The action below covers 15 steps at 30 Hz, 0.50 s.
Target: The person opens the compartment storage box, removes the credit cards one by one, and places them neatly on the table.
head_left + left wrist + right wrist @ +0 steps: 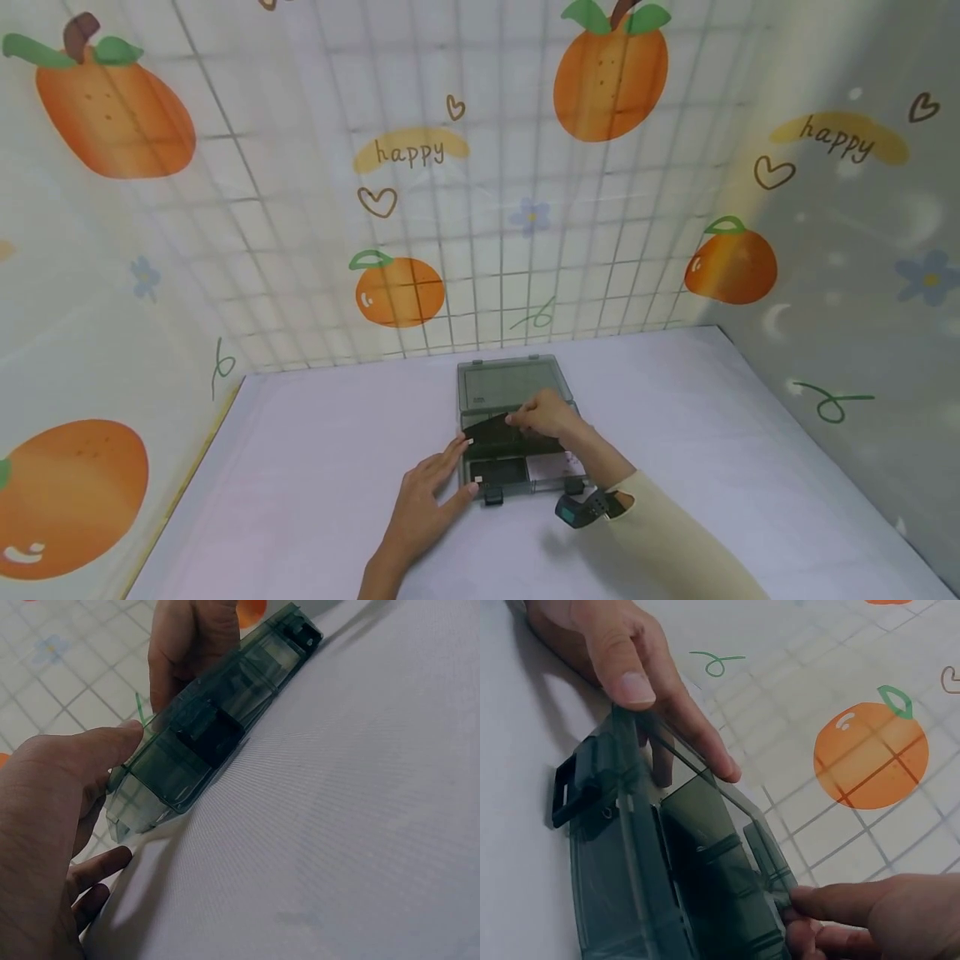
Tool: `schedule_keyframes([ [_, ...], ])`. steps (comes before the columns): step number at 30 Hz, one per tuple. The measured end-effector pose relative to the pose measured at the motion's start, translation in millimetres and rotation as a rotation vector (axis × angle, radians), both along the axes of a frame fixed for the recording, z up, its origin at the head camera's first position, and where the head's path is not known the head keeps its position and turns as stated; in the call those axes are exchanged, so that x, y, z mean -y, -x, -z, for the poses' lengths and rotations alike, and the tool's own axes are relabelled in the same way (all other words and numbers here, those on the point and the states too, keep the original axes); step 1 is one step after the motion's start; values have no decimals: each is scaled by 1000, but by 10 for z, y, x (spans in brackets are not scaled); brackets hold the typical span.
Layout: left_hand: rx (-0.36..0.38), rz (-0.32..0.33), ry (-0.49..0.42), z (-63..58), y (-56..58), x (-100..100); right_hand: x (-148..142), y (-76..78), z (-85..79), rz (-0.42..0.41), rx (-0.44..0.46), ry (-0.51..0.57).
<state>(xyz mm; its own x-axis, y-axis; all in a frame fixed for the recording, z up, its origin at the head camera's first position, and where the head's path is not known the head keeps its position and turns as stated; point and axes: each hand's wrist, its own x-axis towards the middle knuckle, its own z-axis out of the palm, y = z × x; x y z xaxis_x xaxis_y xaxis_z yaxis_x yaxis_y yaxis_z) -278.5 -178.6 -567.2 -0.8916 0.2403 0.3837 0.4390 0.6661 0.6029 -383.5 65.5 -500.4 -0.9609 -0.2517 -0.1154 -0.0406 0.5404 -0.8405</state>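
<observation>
A translucent dark-green storage case [462, 479] lies on the table with its hinged lid [513, 383] folded back. My right hand [546, 415] reaches over the case and pinches the edge of a dark translucent panel [489, 430], tilted up above the rear compartments. In the right wrist view, the thumb and fingertips of that hand [885, 919] meet at the panel's edge. My left hand [429, 498] rests against the case's left side, fingers extended, its thumb at the front left corner. The left wrist view shows this thumb [112, 742] touching the rim.
Two black latches, one at the left [492, 497] and one at the right [573, 486], stick out from the case's front. Its front right compartment [555, 465] looks pale. A white cloth covers the table [322, 467], with a fruit-printed curtain [300, 208] behind.
</observation>
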Motion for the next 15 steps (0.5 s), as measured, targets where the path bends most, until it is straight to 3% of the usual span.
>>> schedule_keyframes([
  [6, -20, -3, -10, 3, -7, -1, 52, 13, -11, -12, -4, -22],
  [15, -14, 2, -20, 4, -12, -2, -41, 16, -193, 4, -71, -70],
])
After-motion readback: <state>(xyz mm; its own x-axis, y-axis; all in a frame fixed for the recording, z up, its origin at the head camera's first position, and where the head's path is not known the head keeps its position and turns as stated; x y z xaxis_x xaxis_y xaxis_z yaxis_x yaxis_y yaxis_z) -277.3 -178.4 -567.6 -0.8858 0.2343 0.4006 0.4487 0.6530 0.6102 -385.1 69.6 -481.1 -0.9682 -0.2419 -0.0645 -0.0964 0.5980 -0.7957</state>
